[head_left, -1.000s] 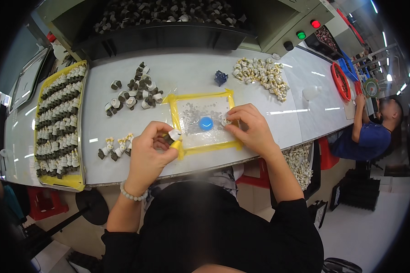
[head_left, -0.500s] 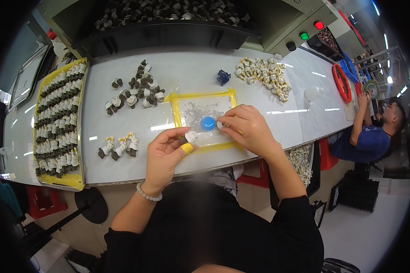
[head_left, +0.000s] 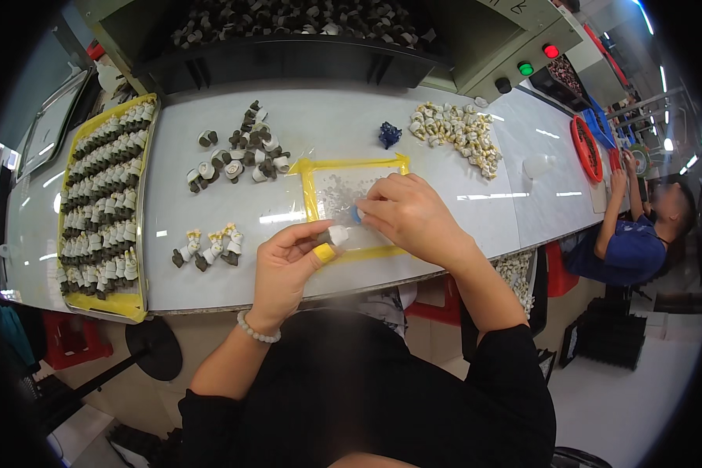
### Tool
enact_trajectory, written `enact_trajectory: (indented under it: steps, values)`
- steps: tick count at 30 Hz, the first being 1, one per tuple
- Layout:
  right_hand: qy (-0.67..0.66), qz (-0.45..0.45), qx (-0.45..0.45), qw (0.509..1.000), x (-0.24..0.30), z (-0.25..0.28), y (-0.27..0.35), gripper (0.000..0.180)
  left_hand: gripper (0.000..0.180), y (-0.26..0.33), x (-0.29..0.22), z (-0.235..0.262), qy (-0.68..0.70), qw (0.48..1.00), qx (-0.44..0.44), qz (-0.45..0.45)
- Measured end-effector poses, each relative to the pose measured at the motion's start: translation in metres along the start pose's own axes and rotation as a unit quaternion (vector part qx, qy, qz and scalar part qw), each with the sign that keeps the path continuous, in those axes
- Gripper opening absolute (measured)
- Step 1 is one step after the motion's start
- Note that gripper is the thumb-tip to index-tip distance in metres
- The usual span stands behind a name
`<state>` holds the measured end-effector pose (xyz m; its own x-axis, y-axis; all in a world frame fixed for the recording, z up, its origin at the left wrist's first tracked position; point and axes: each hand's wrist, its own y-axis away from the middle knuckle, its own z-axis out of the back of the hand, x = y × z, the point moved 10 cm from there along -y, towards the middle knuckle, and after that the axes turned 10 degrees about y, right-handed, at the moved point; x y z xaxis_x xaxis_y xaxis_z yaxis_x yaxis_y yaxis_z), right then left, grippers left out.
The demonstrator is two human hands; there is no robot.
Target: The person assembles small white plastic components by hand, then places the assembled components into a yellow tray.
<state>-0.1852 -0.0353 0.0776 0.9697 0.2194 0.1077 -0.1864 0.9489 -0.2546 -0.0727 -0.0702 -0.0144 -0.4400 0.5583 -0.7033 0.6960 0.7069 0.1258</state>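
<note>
My left hand [head_left: 285, 261], with yellow tape round the thumb, is closed on a small white-and-dark figurine body [head_left: 338, 235], its white end toward the right. My right hand [head_left: 417, 214] is pinched over a small round blue dish [head_left: 356, 214], largely covering it. The small white piece seen in its fingertips a moment ago is now hidden behind them. Beneath both hands lies a clear sheet edged with yellow tape [head_left: 310, 195], dotted with small round marks. Three assembled figurines [head_left: 209, 248] lie to the left of my left hand.
Loose white-and-dark bodies [head_left: 246, 152] lie behind the left hand, white-and-yellow pieces [head_left: 456, 132] at back right beside a dark blue cluster [head_left: 390, 135]. A yellow-edged tray [head_left: 142, 257] holds rows of figurines. A black bin [head_left: 288, 64] stands behind; a co-worker [head_left: 628, 242] sits at right.
My right hand has moved left with the small white piece, over the blue dish. The figurine body in my left hand has turned and shifted slightly right.
</note>
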Motion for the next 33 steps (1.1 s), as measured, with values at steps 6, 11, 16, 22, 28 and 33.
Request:
enact_trajectory:
  steps: [6,11,16,22,28,33]
  values:
    - [-0.169,-0.131,-0.048,0.976,-0.022,0.004,0.02,0.023,0.025,-0.001,0.0,-0.002,0.015,1.0,0.012,0.002]
    - [-0.36,-0.186,-0.07,0.912,-0.025,-0.005,0.03,0.024,0.025,-0.001,0.001,-0.002,0.008,1.0,0.012,0.007]
    - [-0.369,-0.183,-0.065,0.909,-0.012,-0.003,0.025,0.025,0.025,0.001,0.002,0.0,0.009,1.0,0.023,0.004]
    - [-0.324,-0.166,-0.038,0.931,-0.003,-0.004,0.019,0.025,0.022,0.0,0.002,0.003,-0.002,1.0,0.02,-0.016]
    - [-0.324,-0.152,-0.025,0.933,0.003,-0.004,0.014,0.025,0.02,0.002,0.004,0.006,-0.032,0.999,0.021,-0.005]
    - [-0.371,-0.146,-0.011,0.917,-0.001,-0.015,0.022,0.023,0.021,0.008,-0.002,-0.006,-0.061,0.998,0.017,0.011]
